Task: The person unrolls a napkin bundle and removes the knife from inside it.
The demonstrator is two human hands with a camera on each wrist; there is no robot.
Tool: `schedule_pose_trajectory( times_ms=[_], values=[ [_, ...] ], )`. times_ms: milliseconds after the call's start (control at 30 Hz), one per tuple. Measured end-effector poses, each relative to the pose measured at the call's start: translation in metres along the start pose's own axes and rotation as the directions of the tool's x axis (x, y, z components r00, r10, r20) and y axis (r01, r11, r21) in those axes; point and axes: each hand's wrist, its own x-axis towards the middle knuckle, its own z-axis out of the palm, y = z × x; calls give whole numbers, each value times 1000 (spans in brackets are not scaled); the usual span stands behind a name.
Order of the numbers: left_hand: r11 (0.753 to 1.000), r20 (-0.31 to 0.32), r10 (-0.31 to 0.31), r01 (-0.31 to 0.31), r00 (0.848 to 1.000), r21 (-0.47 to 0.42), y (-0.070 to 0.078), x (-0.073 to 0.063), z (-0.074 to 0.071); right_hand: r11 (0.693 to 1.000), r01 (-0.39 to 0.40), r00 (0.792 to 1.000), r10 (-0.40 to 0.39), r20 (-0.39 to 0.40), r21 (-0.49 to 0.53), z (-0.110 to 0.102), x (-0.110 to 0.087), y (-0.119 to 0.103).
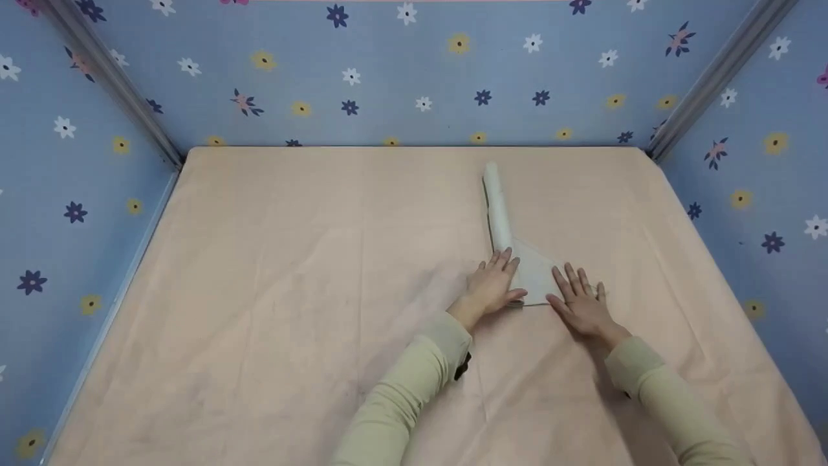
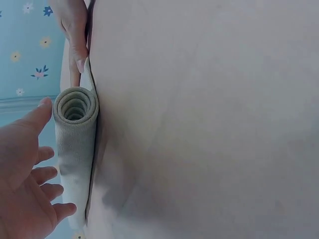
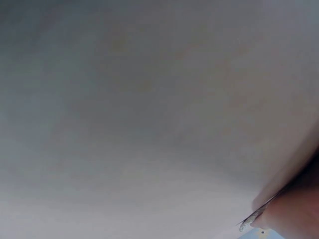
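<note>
A pale grey-green cloth (image 1: 498,207) lies on the table, mostly wound into a long narrow roll. From the roll's right side a flat, tapering flap (image 1: 534,275) spreads out. My left hand (image 1: 490,285) rests on the near part of the roll, fingers extended. The left wrist view shows the spiral end of the roll (image 2: 76,147) beside the loosely spread fingers of my left hand (image 2: 25,174). With fingers spread, my right hand (image 1: 581,307) presses on the flap's right edge. Only a blurred bit of the right hand (image 3: 294,214) shows in the right wrist view.
A peach cover (image 1: 291,291) with faint creases spreads over the table. Blue flowered panels (image 1: 388,77) stand at the back and both sides, with grey metal posts (image 1: 718,77) at the back corners.
</note>
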Motion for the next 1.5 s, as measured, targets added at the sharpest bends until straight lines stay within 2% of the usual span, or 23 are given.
schedule_pose_trajectory(
  times_ms=[200,367,500,867,1133,1500],
  values=[
    [999,-7,-35,35,999,24,6,8,2,1000,-16,1000,16,23,-8,0,1,-1],
    [997,-29,-69,70,997,42,9,13,4,1000,-13,1000,14,16,-11,0,1,0],
    [994,-24,-88,90,996,57,11,16,6,1000,-9,1000,9,8,-14,1,1,0],
    [991,-35,-108,110,994,77,15,20,11,1000,-11,1000,11,1,-9,3,1,0],
    [986,-21,-120,122,993,110,20,21,14,1000,8,1000,-8,-7,-9,2,-1,1],
    [986,-21,-121,122,992,113,16,22,19,1000,-2,1000,2,-13,-15,2,0,0]
  ],
)
